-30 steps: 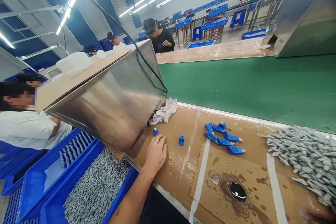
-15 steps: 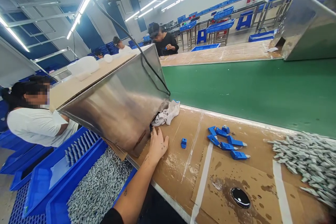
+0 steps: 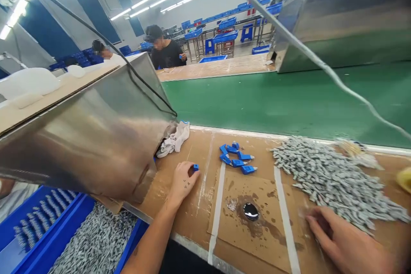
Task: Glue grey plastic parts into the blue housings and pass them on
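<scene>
My left hand point(image 3: 184, 182) rests on the cardboard-covered bench, its thumb and fingers closed around a small blue plastic block point(image 3: 195, 167). Several blue plastic pieces point(image 3: 238, 163) with pale tips lie in a loose cluster to the right of it. At the lower right, my right hand point(image 3: 348, 239) is beside a heap of small grey-green parts point(image 3: 334, 180). Its thumb and forefinger come together in a pinch; whether anything is between them is too blurred to see. Between the hands sits a round, glossy black spot point(image 3: 251, 212) on stained cardboard.
A metal housing point(image 3: 96, 132) stands at left, with a crumpled white cloth point(image 3: 175, 141) at its corner. Blue bins point(image 3: 126, 244) of grey parts sit lower left. A green conveyor belt point(image 3: 224, 98) runs behind the bench. Cables hang across the view. Co-workers sit beyond.
My left hand has moved from beside the white cloth to the small blue block and closed on it. My right hand has come into view. The camera has turned right.
</scene>
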Demonstrator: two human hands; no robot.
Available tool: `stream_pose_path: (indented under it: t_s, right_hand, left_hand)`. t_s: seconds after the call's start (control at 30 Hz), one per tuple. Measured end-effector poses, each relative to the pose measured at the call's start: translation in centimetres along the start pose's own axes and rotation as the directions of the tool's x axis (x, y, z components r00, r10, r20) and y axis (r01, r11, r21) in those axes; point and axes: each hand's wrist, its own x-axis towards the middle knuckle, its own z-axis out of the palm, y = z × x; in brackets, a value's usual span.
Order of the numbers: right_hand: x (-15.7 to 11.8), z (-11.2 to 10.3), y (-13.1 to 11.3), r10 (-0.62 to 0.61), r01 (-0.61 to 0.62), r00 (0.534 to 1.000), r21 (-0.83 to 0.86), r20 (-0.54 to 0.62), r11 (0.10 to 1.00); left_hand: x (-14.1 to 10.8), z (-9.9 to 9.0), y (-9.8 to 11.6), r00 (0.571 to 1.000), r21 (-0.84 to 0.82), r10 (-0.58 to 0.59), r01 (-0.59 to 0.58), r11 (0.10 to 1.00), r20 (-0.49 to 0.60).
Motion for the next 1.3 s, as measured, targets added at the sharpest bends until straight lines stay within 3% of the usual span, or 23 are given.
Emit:
stream_pose_path:
  t_s: [0.07,0.17,0.23,0.3,0.37,0.43,0.6,0.7,0.83,0.97,1.07,1.17,1.3]
  right_hand:
    - [0.0,-1.1,-1.4,0.047,-0.051,0.997,0.07,0.061,0.996]
    - [-0.5,-2.1,-2.9,0.098,-0.111,0.992,0.175,0.085,0.978]
    - [-1.1,-2.3,-3.5,0.117,-0.134,0.99,0.24,0.084,0.962]
    - [-1.6,-2.2,-4.1,0.129,-0.15,0.988,0.321,0.086,0.935]
    - [-2.1,-2.1,-4.9,0.135,-0.164,0.986,0.424,0.099,0.891]
    - [-2.4,-1.9,-6.0,0.149,-0.196,0.98,0.546,0.13,0.814]
    - [-2.2,-1.8,-9.1,0.245,-0.303,0.95,0.776,0.196,0.553]
    - [-1.7,-1.9,-10.3,0.221,-0.275,0.958,0.795,0.181,0.54]
    - [-1.2,-2.4,-11.6,0.15,-0.276,0.961,0.78,0.232,0.562]
    - [-0.9,-2.9,-12.4,0.199,-0.376,0.926,0.741,0.321,0.556]
    - [-0.5,-3.4,-12.7,0.178,-0.327,0.943,0.695,0.28,0.64]
    - [0.2,-4.3,-13.2,-0.009,-0.143,0.97,0.596,0.244,0.79]
    - [0.9,-5.5,-14.5,-0.189,0.056,0.942,0.425,0.277,0.904]
  left_hand:
    - [0.8,0.5,0.5,0.999,-0.056,0.043,-0.043,0.997,-0.006]
    - [1.4,1.1,1.7,0.998,-0.379,0.052,-0.041,0.924,0.02]
    - [1.6,1.4,3.0,0.995,-0.664,0.008,0.06,0.745,0.098]
    - [1.8,1.8,4.7,0.976,-0.858,-0.028,0.205,0.47,0.218]
    - [2.2,2.3,6.6,0.945,-0.916,-0.005,0.319,0.242,0.328]
    - [2.3,3.0,7.9,0.906,-0.901,0.074,0.4,0.165,0.416]
    - [1.3,5.3,7.6,0.763,-0.812,0.283,0.518,0.27,0.581]
    - [0.5,6.5,6.3,0.699,-0.775,0.337,0.545,0.319,0.63]
    - [0.1,6.9,6.0,0.686,-0.78,0.372,0.535,0.325,0.626]
    - [0.2,6.6,6.5,0.67,-0.774,0.388,0.538,0.334,0.633]
    - [0.2,6.3,6.7,0.668,-0.769,0.385,0.507,0.39,0.636]
    - [0.2,6.0,6.8,0.683,-0.785,0.404,0.444,0.432,0.608]
    - [0.3,5.8,6.8,0.699,-0.797,0.427,0.355,0.489,0.574]
